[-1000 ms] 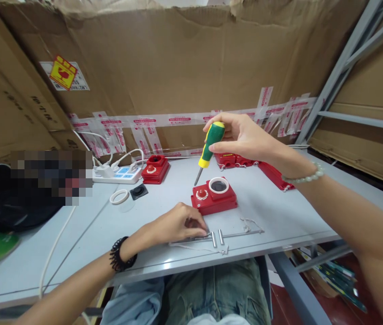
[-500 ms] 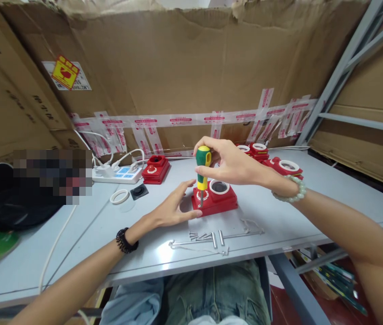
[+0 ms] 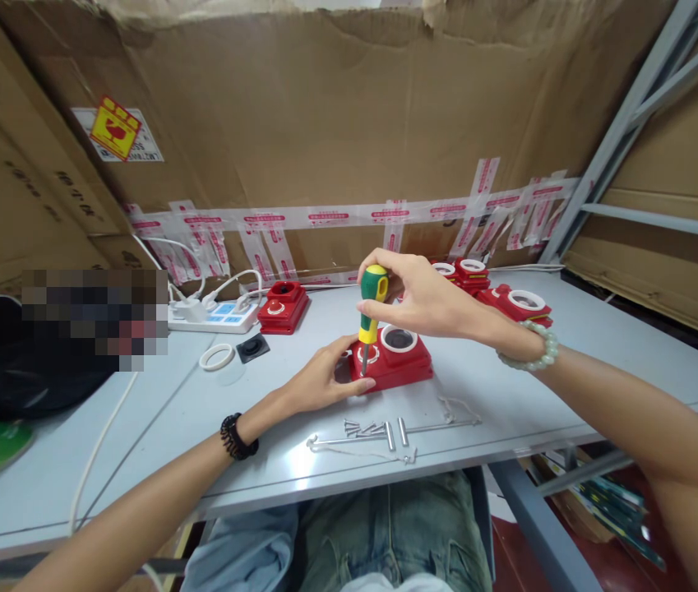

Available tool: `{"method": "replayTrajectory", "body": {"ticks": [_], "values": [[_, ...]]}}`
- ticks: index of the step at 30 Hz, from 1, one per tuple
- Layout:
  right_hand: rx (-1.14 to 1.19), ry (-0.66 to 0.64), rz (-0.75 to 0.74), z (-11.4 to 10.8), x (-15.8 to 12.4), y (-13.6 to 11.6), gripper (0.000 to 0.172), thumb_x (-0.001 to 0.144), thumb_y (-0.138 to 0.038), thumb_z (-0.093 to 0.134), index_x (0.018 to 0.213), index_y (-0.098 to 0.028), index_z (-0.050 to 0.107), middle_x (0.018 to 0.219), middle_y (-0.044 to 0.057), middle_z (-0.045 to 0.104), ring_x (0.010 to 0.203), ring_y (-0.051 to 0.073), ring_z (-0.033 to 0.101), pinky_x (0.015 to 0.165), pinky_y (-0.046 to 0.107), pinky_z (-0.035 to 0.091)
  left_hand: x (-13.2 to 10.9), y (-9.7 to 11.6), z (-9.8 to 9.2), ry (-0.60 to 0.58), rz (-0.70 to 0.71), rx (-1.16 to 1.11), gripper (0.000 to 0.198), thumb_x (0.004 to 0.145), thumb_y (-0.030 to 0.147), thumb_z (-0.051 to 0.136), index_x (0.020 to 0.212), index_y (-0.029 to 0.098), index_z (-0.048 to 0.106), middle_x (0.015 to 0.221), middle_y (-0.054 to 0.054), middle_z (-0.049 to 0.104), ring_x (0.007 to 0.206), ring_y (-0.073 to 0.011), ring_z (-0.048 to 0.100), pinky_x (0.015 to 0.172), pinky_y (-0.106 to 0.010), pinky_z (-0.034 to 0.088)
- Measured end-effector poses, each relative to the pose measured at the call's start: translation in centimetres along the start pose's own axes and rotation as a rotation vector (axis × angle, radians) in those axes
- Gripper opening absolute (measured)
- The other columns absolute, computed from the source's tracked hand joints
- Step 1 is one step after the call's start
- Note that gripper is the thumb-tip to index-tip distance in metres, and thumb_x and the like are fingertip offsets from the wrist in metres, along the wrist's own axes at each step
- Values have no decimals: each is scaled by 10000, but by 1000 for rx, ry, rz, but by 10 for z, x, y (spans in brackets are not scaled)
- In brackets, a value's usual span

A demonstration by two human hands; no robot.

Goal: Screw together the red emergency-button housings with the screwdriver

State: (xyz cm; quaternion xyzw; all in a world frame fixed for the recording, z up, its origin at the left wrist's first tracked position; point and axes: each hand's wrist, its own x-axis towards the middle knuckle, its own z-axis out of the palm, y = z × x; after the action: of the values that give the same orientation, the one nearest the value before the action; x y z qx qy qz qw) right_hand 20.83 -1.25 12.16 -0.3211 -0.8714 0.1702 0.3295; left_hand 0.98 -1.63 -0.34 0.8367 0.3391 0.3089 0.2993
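Note:
A red box [image 3: 403, 363] with a white ring and a round button on top lies on the grey table [image 3: 496, 386]. My right hand [image 3: 422, 294] grips a green and yellow screwdriver [image 3: 371, 302], held upright with its tip on the box's left end. My left hand [image 3: 322, 381] presses against the box's left side, fingers curled around it. Several small screws [image 3: 363, 427] and thin metal rods [image 3: 398, 432] lie just in front of the box.
A second red box [image 3: 284, 307] and a white power strip [image 3: 213, 316] sit at the back left, with a white ring [image 3: 217, 357] and black square part [image 3: 253, 349] nearby. More red boxes [image 3: 496, 292] stand at the back right. Cardboard walls surround the table. A black bag [image 3: 21, 378] lies left.
My right hand lowered the screwdriver from above the table onto the box and stood it upright. My left hand left the screws and moved up against the box's left side.

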Motion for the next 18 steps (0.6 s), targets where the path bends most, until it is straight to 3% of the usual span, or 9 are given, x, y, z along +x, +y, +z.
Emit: {"method": "replayTrajectory", "body": {"ticks": [5,12,18], "values": [[-43,37,46,0,1,-3,199,760,-267,625,879,-179,493,732,-8,592,614,120,503,573,267,383,1,2,0,2,-19,-6,500,816,377,695,1232,149,538,1202,-120,644,977,-232,640,868,-367,522],[-169,8,0,1,-1,-22,183,768,-288,633,710,-181,497,629,-22,546,548,94,416,555,262,328,1,-1,0,8,1,40,480,822,407,683,1208,156,546,1158,-107,667,945,-234,639,838,-368,522],[-255,-11,10,2,-3,-28,177,769,-259,609,679,-187,475,585,-28,514,516,88,363,515,266,263,1,-1,0,6,3,31,496,819,391,686,1235,165,539,1189,-113,663,977,-246,647,860,-376,520]]}}
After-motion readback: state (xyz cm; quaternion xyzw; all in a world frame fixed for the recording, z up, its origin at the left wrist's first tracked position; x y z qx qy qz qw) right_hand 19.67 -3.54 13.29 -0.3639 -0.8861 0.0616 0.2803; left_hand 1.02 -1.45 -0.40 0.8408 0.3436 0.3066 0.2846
